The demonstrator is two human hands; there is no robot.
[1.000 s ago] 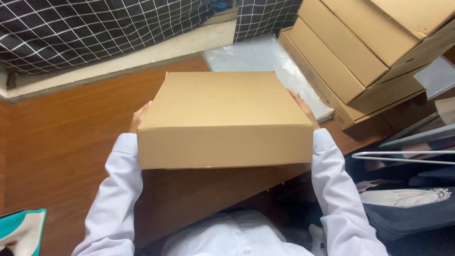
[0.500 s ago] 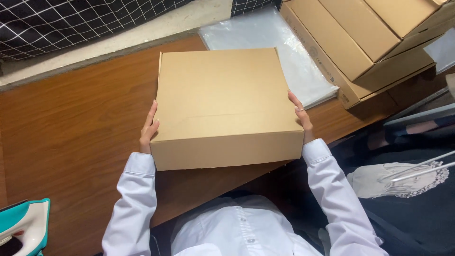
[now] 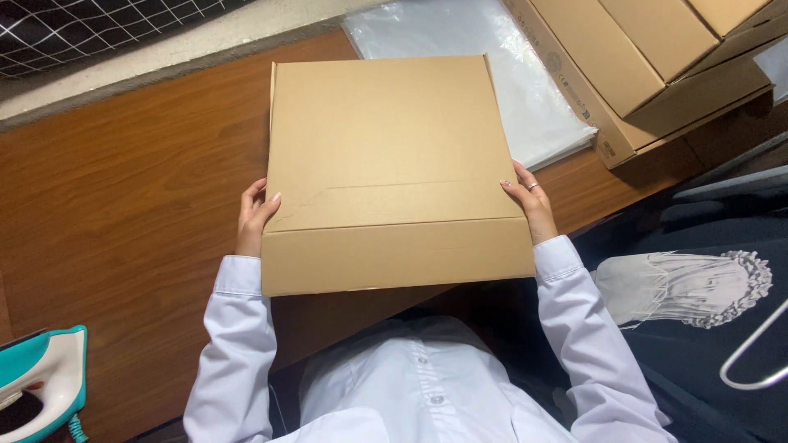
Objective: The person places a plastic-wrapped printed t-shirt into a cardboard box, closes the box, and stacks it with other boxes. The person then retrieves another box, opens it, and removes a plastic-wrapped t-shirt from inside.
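A flat, closed brown cardboard box (image 3: 386, 156) lies on the wooden table (image 3: 123, 205), its near edge over the table's front. My left hand (image 3: 254, 215) grips its left side near the front corner. My right hand (image 3: 529, 207), with a ring on one finger, grips the right side. Both arms are in white sleeves.
A clear plastic bag (image 3: 509, 74) lies flat behind the box on the right. A stack of cardboard boxes (image 3: 657, 57) stands at the far right. A teal and white iron (image 3: 37, 377) sits at the lower left. Dark printed clothing (image 3: 689, 287) and a white hanger (image 3: 751, 353) lie at the right.
The box has come down from a raised, tilted hold to lie flat on the table. Both hands have slid toward its near corners, and the view has tipped further down.
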